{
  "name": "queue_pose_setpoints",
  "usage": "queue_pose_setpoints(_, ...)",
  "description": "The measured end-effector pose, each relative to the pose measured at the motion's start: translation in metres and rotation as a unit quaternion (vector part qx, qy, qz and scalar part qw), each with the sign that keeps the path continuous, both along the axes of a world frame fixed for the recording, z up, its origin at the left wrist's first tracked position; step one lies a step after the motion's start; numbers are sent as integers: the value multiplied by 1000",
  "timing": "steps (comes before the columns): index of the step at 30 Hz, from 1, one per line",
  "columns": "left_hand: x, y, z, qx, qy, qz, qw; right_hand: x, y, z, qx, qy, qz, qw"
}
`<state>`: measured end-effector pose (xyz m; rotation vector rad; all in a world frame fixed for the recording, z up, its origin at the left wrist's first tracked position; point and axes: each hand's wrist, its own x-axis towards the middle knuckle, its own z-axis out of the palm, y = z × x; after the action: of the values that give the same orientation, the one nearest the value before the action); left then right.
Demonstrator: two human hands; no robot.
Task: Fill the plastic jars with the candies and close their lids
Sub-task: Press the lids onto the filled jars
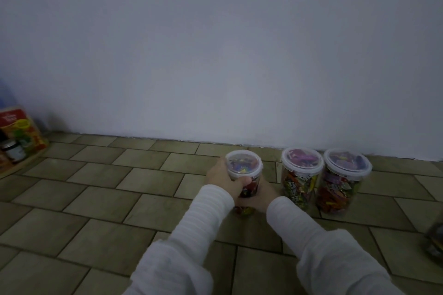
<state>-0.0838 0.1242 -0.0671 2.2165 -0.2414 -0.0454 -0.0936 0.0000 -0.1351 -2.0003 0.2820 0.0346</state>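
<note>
Sleeves of white ribbed cloth (206, 227) come in from the lower edge and reach forward over the floor of brownish-green rectangular tiles (100, 201). At their ends both hands hold one clear round plastic jar with a translucent white lid (243, 162). This held jar stands upright on the tiles and is full of small candies in mixed-colour wrappers (249, 189); its lid sits flat on the rim. The left hand (221, 176) grips the left side of the held jar, with its thumb curled across the front just under the lid. The right hand (266, 193) wraps the right side lower down; its fingers are mostly hidden behind the jar, so I cannot tell how they lie.

Just to the right of the held jar stands a second clear lidded jar of candies (300, 177), and a third clear lidded jar of candies (344, 182) stands touching or almost touching the second one. Both have lids on. Behind all three jars rises a plain pale wall (215, 55). Far to the left of the held jar, by the wall, a red printed package (22, 132) and a small dark-lidded glass jar (13, 151) are partly visible.
</note>
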Motion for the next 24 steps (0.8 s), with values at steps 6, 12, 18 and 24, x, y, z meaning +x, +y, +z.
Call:
queue_pose_setpoints(6,-4,4,-3,-62,1,-22,998,-6,6,13,-2,6,-4,1000)
queue_pose_setpoints(12,-6,17,-32,-102,-29,-66,992,-30,2,47,-229,102,19,968)
queue_pose_setpoints(18,10,15,-47,198,-338,-96,915,-53,-9,98,-441,-124,-69,886)
queue_pose_setpoints(24,11,-1,-44,182,-322,-134,919,-50,-53,98,-576,58,-33,815)
